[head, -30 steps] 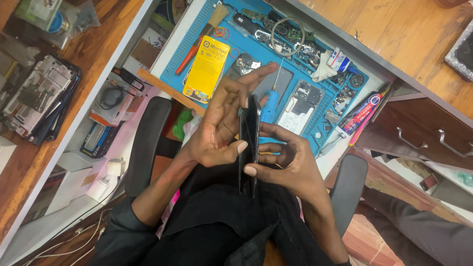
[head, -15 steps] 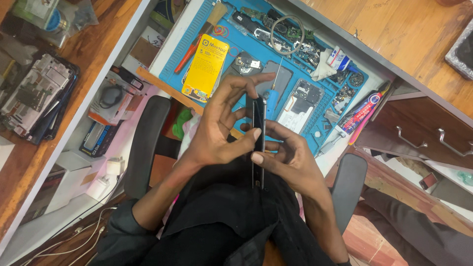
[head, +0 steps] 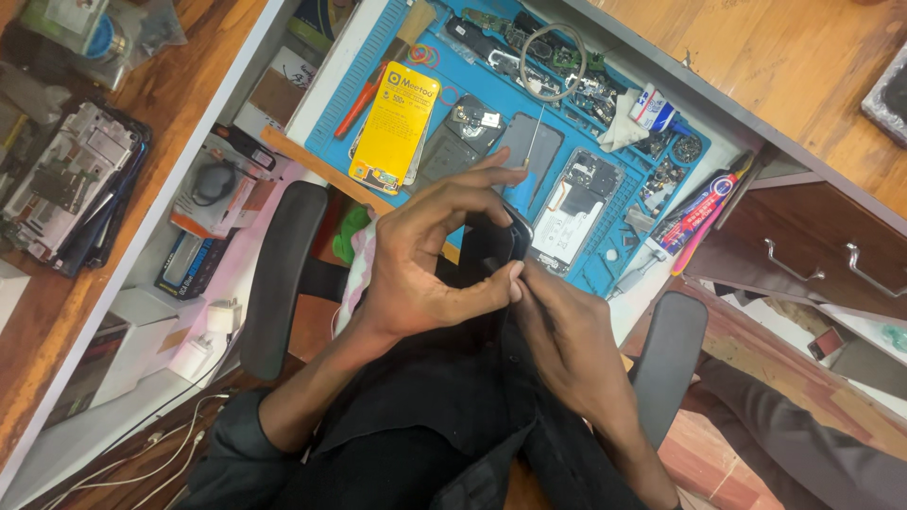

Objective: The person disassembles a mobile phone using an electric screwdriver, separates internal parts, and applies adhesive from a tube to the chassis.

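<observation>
- Gripping black phone [head: 496,247] in left hand [head: 425,264], right hand [head: 567,340] pinching its edge.
- Hovering just clear of blue mat [head: 378,57] edge.
- Lying on mat: yellow packet [head: 395,127], opened phone [head: 578,208].

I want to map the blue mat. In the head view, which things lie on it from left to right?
Red tool → yellow card → dark phone back → open phone → white cloth → small white bottle.

A black phone [head: 499,247] is held over a blue work mat [head: 378,57]. A yellow packet [head: 395,127] and an orange-handled tool [head: 359,99] are seen near the mat's left edge.
</observation>
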